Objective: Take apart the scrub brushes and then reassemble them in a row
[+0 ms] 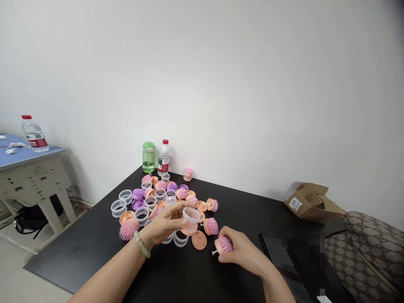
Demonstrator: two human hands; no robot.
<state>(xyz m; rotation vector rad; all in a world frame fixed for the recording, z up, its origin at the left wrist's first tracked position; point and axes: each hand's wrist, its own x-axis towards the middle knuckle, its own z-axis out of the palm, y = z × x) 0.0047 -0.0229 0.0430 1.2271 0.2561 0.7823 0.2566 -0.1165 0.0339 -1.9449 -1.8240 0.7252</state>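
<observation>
My L hand [164, 223] is curled round a clear ring [191, 214], a smooth hollow plastic collar sitting on a peach base [189, 229]. It looks held, tho the view past my fingers is poor. My R hand [243, 252] is closed on a pink bristle head [225, 243], soft spiky nubs showing, w/ a white pin [214, 252] poking out to the left.

Just beside that, a peach disc [199, 240] lies flat. The heap [151, 202] sits between my hands and the wall on a black table [78, 256]: more rings, discs, pink & purple heads, all jumbled, lower ones hidden. Bead bracelet [141, 244] on my L wrist.

Behind: green bottle [148, 158], water bottle [163, 159], one small brush [188, 174] upright. Far right, a cardboard box [311, 203], and a dark patch [296, 256] blurred out — can't make it out.
</observation>
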